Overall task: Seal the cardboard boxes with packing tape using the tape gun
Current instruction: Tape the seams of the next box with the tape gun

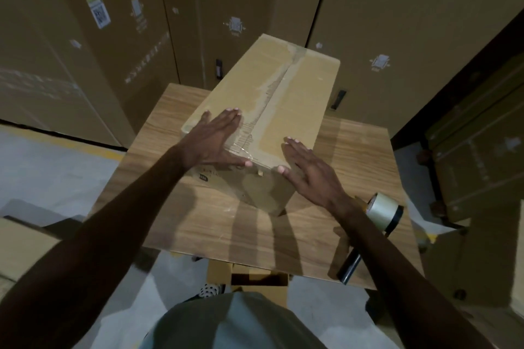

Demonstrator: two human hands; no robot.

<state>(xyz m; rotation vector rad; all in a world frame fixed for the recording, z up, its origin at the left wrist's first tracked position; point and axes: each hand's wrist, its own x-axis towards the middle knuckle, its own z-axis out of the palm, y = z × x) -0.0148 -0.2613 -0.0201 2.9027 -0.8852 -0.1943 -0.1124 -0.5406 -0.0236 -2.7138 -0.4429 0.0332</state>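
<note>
A long cardboard box (pixel 300 93) lies on the wooden table (pixel 158 207), its top seam running away from me with clear tape along it. My left hand (pixel 218 139) lies flat on the box's near left top, fingers straight, thumb along the near edge. My right hand (pixel 309 170) is flat at the near right corner, fingers straight, thumb touching the edge. The tape gun (pixel 382 212) with a roll of clear tape lies on the table at the right, partly hidden by my right forearm; its black handle points toward me.
Tall stacks of large cardboard cartons (pixel 119 37) stand close behind and left of the table, and more cartons (pixel 476 150) on the right. A small open box (pixel 255 280) sits on the floor under the table's near edge. Another carton (pixel 22 244) is at lower left.
</note>
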